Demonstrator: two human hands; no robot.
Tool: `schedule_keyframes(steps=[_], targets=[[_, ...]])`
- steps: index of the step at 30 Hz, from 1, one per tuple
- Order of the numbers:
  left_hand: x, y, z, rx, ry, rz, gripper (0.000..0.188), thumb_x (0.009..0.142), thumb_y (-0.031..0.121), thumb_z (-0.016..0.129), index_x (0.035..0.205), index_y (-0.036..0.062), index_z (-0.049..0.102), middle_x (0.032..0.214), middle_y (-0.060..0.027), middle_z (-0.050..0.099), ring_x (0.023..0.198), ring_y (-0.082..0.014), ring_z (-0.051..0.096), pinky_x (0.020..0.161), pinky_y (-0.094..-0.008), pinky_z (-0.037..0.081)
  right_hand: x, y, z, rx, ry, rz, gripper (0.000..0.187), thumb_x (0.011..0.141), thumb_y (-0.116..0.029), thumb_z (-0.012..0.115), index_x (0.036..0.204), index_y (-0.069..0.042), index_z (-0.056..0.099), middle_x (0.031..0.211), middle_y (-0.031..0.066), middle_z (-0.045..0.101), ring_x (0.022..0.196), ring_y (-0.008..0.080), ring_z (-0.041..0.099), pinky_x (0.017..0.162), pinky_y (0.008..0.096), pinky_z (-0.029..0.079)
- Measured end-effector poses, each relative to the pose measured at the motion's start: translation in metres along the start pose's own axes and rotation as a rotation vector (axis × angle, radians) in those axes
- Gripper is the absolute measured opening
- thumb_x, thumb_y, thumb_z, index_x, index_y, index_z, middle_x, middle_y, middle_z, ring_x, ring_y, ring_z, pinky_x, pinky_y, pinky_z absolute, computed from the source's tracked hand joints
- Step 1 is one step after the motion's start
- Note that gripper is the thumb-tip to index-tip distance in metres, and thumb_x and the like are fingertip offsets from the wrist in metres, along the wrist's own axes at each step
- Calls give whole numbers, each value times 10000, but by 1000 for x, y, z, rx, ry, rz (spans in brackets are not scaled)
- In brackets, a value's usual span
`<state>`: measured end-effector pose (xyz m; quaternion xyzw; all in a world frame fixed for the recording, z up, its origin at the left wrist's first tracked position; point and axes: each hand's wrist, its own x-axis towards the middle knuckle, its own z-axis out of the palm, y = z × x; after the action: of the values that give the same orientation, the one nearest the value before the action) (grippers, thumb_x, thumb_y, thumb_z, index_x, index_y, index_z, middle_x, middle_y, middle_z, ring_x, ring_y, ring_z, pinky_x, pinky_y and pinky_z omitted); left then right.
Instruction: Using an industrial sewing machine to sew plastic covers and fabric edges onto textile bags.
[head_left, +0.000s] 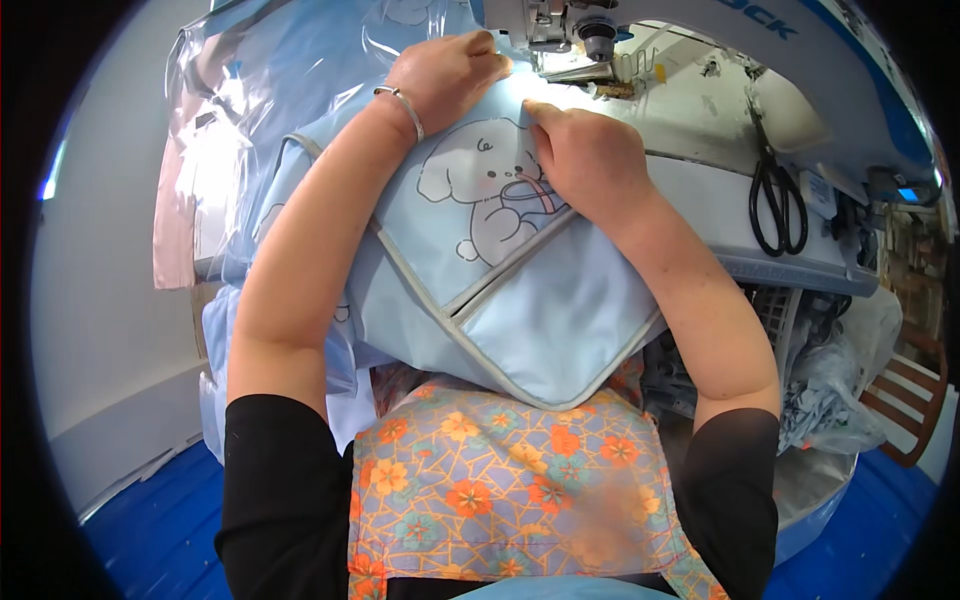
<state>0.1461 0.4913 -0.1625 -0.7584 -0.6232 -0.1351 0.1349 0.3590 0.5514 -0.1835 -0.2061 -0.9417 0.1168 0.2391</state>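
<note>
A light blue fabric piece with a printed white puppy and grey bound edges spreads over the table edge and my lap. My left hand is closed on its far edge, close to the sewing machine's needle area. To the right, my right hand pinches the same far edge between thumb and curled fingers, beside the puppy's head. The sewing machine stands just beyond both hands, with a metal guide by its foot. Glare whitens the cloth between my hands, so the edge there is hard to make out.
Black-handled scissors lie on the machine table at the right. Transparent plastic sheeting covers more blue fabric on the left. Below the table's right side, a plastic bag holds grey scraps. A brown slatted wooden seat stands at the far right.
</note>
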Motion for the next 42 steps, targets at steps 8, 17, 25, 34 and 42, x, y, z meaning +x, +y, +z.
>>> schedule_keyframes(steps=[8,17,25,34,42], targets=[[5,2,-6,15,17,47,204,853,158,646,1049,200,681,842,-32,587,747,-255,605,615,-380,491,6,2,8,-29,16,12,226,858,-158,580,1054,-126,687,713,112,661,647,299,651,582,413,519],[13,32,-33,70,-336,-58,204,859,157,555,1022,148,678,982,-31,643,865,-265,656,691,-398,536,5,3,12,18,60,30,175,868,-172,565,991,-132,684,724,100,664,662,297,656,583,412,525],[18,56,-37,62,-491,-151,202,857,148,517,998,124,660,1004,-68,670,920,-294,659,730,-416,546,3,6,13,61,85,46,154,876,-174,558,959,-129,679,726,94,660,673,291,656,584,415,521],[25,67,-23,34,-626,-346,289,884,152,455,1122,162,618,996,-117,701,909,-310,681,740,-420,541,0,12,0,15,54,-18,121,866,-182,597,932,-118,676,718,107,656,666,299,654,590,420,519],[18,79,-17,90,-585,-362,227,866,128,495,1022,99,657,1006,-152,695,902,-321,682,755,-416,545,2,17,6,27,56,-37,117,859,-166,589,928,-117,670,709,115,661,651,307,655,580,424,516]])
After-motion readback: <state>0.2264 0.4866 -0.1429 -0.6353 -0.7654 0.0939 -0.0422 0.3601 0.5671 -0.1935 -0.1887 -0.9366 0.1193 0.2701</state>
